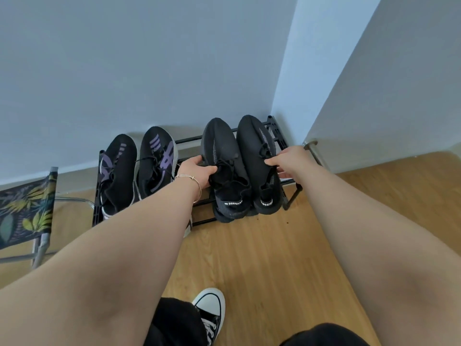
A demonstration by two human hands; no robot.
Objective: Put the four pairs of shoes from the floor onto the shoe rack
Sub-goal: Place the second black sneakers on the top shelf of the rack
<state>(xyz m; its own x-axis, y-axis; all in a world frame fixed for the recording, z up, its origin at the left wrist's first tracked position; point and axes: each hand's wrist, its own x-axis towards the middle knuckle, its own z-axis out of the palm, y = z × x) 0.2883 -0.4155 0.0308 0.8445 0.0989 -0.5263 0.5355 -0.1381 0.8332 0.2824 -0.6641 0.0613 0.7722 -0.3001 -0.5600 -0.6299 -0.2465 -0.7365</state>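
Note:
A low black shoe rack [189, 140] stands against the wall. On its top left sit two black sneakers with purple stripes [139, 168], toes to the wall. On the right sit two plain black knit sneakers. My left hand [198, 172] grips the left black knit sneaker [224, 156] at its laces and side. My right hand [290, 161] holds the right black knit sneaker [254, 143] from its right side. Both knit sneakers rest on the rack's top bars, heels overhanging the front.
A folding chair with leaf-print fabric [27, 211] stands at the left of the rack. A wall corner and a metal door stop [313, 151] lie at the right. A black-and-white canvas shoe [212, 310] is on my foot on the wooden floor.

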